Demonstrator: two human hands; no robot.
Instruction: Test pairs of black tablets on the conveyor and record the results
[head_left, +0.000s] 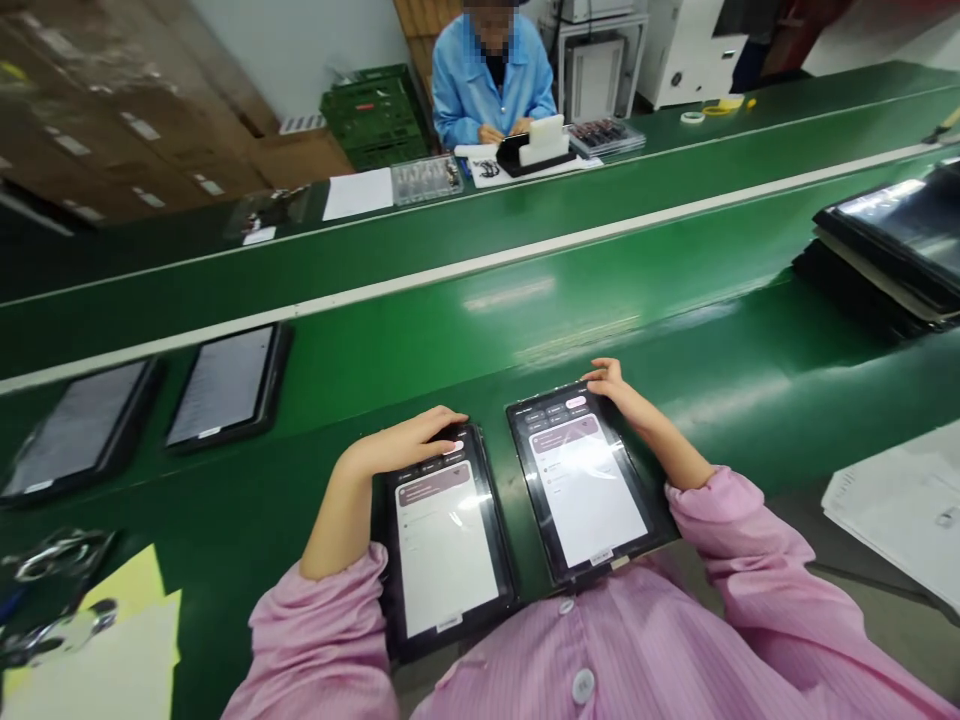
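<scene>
Two black-framed tablets with lit screens lie side by side in front of me at the near edge of the green bench. My left hand (409, 440) reaches across the top of the left tablet (446, 545), its thumb on the upper part of the screen and its fingers stretched along the top edge. At the right tablet (589, 490), my right hand (611, 385) touches the top right corner, with the thumb over the screen and the other fingers spread beyond the edge. Both screens show a similar page with a mauve banner and small buttons above it.
Two more tablets (221, 385) lie to the left. Yellow and white papers (112, 650) with metal tools sit at lower left. Stacked tablets (892, 250) are at right, near white sheets (907, 500). Across the bench, a person in a blue jacket (491, 85) works.
</scene>
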